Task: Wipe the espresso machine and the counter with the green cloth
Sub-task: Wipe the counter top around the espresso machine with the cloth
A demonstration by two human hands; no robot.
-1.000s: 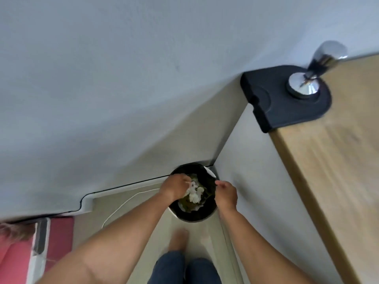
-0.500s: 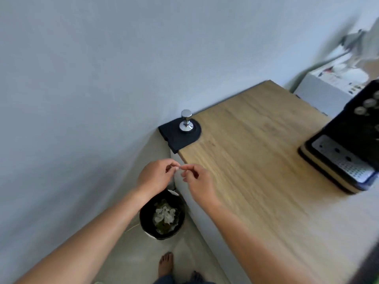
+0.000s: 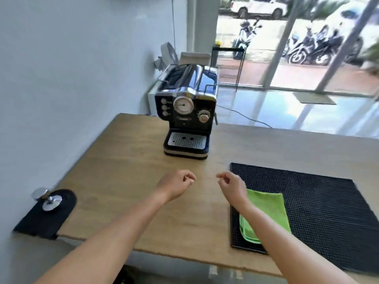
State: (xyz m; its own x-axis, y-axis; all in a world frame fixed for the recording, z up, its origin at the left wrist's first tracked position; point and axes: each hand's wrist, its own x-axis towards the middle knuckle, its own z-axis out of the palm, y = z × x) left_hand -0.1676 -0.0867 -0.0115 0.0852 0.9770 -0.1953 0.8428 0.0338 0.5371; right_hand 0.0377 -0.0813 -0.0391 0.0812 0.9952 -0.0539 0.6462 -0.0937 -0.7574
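- Head view: the wooden counter [image 3: 127, 171] is a pale slab with a visible grain and a rough, uneven near edge. It runs along a smooth light-blue wall on the left.
- The espresso machine [image 3: 188, 111] stands upright towards the back of the counter. It is a boxy body of glossy black with a polished chrome top.
- Its front carries a round dial gauge [image 3: 183, 104], a ribbed metal knob [image 3: 203, 116] and three small round buttons in a column.
- At its foot sits a perforated metal drip tray [image 3: 186, 141].
- The green cloth [image 3: 266, 210] lies flat and folded into a rectangle with rounded corners. It has a soft, fuzzy weave and rests on the near left part of a black rubber bar mat [image 3: 320, 206] with a fine studded texture. The right forearm crosses over part of it.
- The left hand [image 3: 176, 186] hovers above bare wood in front of the machine, fingers loosely curled with nothing in them.
- The right hand [image 3: 231, 186] hovers just beside the mat's left edge, also loosely curled and holding nothing. It is clear of the cloth.
- At the counter's near left corner a shiny metal tamper [image 3: 48, 199] stands tilted on a matte black tamping mat [image 3: 45, 218] with a rounded end.
- Beyond the counter, a glossy floor and glass panes show blurred motorbikes [image 3: 307, 48] outside.
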